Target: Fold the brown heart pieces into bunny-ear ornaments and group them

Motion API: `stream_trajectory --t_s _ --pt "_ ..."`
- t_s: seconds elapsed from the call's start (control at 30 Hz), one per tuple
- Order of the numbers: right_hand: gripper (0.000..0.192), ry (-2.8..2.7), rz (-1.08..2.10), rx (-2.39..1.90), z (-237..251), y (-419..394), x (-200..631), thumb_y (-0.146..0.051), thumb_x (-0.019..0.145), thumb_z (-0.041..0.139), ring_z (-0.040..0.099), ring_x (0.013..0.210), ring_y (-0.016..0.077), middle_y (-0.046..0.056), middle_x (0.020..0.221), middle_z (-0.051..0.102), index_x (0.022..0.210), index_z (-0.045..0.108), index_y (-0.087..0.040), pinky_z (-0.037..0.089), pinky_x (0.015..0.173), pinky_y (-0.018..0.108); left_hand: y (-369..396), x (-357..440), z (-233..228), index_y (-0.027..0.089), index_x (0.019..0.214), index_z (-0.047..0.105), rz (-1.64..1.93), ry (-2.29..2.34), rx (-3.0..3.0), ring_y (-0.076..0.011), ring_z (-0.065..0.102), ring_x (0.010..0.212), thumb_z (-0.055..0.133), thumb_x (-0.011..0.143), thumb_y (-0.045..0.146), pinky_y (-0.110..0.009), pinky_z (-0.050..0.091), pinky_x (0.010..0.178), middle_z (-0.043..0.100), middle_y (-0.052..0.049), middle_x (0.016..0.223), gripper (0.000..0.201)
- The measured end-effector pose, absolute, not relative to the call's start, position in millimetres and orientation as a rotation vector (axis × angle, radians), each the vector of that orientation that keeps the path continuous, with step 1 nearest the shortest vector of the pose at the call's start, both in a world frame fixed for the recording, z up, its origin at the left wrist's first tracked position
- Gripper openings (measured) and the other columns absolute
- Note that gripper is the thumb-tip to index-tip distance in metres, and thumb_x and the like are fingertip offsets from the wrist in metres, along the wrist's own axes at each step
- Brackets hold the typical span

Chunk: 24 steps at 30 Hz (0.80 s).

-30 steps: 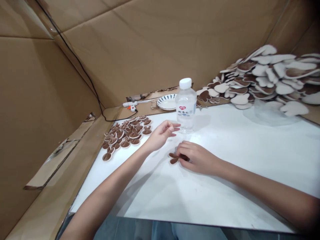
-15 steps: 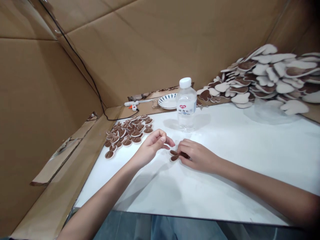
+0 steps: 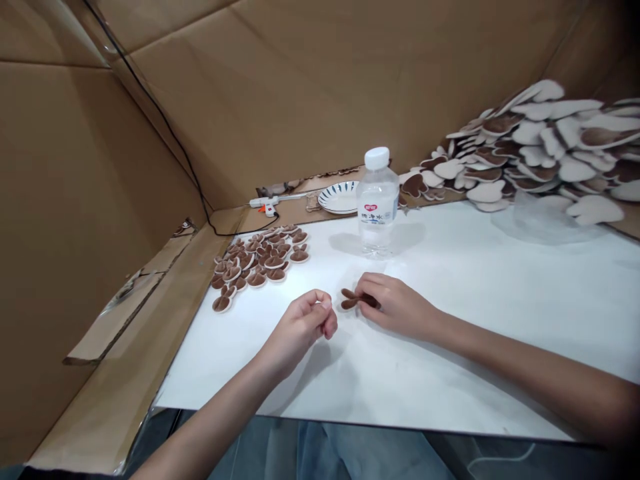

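Observation:
My right hand (image 3: 393, 301) rests on the white tabletop (image 3: 465, 273), its fingers closed round a small brown plush piece (image 3: 349, 303). Two rounded, ear-like lobes with a pale edge stick out to the left; my fingers cover the rest. To the left and slightly nearer me, my left hand (image 3: 304, 327) hovers apart from the piece. Its fingers are curled and the thumb presses against them; whether anything small is inside is hidden. Farther left lie several brown eared pieces (image 3: 257, 280) with pale rims, clustered together.
Behind my hands stands a water bottle (image 3: 377, 203). Beyond it are a striped plate (image 3: 327, 208) and a white glue gun (image 3: 270, 205) with a black cord (image 3: 165, 123). A large heap of brown-and-white cutouts (image 3: 530, 150) and clear plastic (image 3: 537, 223) occupy the right. Cardboard walls (image 3: 310, 87) enclose the table.
My left hand has drawn back toward me, away from the brown piece, and its fingers have curled in. My right hand keeps its hold in nearly the same place. The view has shifted slightly.

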State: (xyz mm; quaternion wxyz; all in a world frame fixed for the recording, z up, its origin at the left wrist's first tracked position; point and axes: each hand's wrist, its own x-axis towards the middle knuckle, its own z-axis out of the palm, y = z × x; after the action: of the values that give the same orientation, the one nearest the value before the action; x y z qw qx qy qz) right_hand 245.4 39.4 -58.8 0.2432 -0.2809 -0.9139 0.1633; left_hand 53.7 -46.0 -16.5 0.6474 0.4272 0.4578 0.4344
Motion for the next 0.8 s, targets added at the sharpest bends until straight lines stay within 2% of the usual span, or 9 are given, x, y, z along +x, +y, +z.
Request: stream_trajectory --t_s 0.13,0.23,0.4,0.8 --pt "0.011 -2.449 0.439 -0.816 -59 39 246 -0.016 0.086 0.045 0.055 0.071 0.0157 0.006 0.086 0.058 0.084 0.056 -0.016 0.043 0.063 0.028 -41 59 -19 0.017 0.088 0.047 0.937 1.135 0.919 -0.007 0.031 0.05 0.06 0.082 0.035 -0.022 0.023 0.052 0.036 0.008 0.052 0.023" --pt "0.012 -2.427 0.419 -0.857 -59 39 245 -0.016 0.086 0.046 0.058 0.074 0.0159 0.006 0.09 0.059 0.087 0.058 -0.016 0.044 0.065 0.028 -37 62 -18 0.014 0.095 0.054 0.829 1.162 1.018 -0.0068 0.029 0.047 0.059 0.082 0.038 -0.023 0.022 0.049 0.037 0.008 0.049 0.028" --pt "0.009 -2.378 0.43 -0.886 -57 40 242 -0.015 0.085 0.047 0.057 0.073 0.0151 0.005 0.088 0.059 0.083 0.057 -0.016 0.044 0.064 0.028 -35 68 -20 0.012 0.072 0.058 0.745 1.189 1.206 -0.0059 0.026 0.045 0.056 0.084 0.04 -0.023 0.018 0.048 0.033 0.007 0.045 0.03" --pt "0.008 -2.192 0.584 -0.877 -42 37 237 -0.013 0.083 0.05 0.053 0.068 0.0129 0.003 0.085 0.057 0.08 0.056 -0.018 0.044 0.064 0.029 -33 66 -29 0.015 0.065 0.05 0.733 1.162 1.311 -0.0072 0.025 0.048 0.049 0.087 0.04 -0.025 0.018 0.05 0.031 0.006 0.049 0.033"
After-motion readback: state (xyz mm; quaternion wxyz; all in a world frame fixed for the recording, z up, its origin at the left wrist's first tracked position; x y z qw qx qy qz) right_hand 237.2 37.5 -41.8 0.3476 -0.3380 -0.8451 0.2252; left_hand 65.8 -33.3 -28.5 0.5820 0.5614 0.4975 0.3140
